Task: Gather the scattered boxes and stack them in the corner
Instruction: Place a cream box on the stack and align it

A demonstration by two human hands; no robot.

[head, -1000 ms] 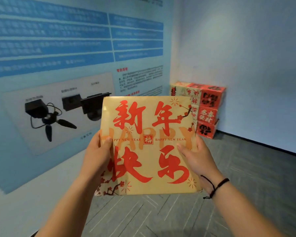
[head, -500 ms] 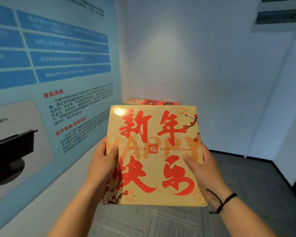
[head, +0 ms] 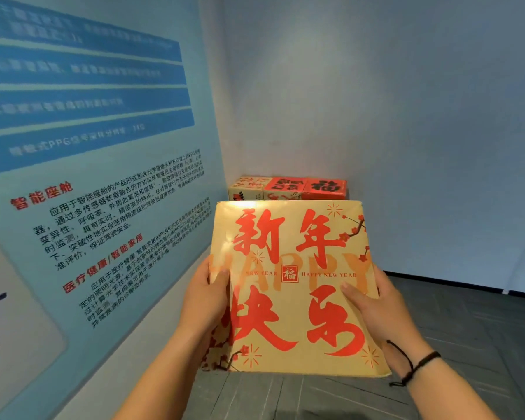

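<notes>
While your left hand [head: 205, 294] and right hand [head: 373, 307] grasp the gold box [head: 291, 286] by its sides, thumbs lying on its top, you can read "HAPPY NEW YEAR" and big red characters 新年快乐. It is held up before the corner, where stacked boxes [head: 288, 187] sit, one showing 福. Beside them, the wall poster [head: 103, 207] carries blurred Chinese text.

Big blue wall poster [head: 97, 183] w/ red & black words on left, plain white wall [head: 406, 116] ahead, dark grey striped floor [head: 467, 328] below.
</notes>
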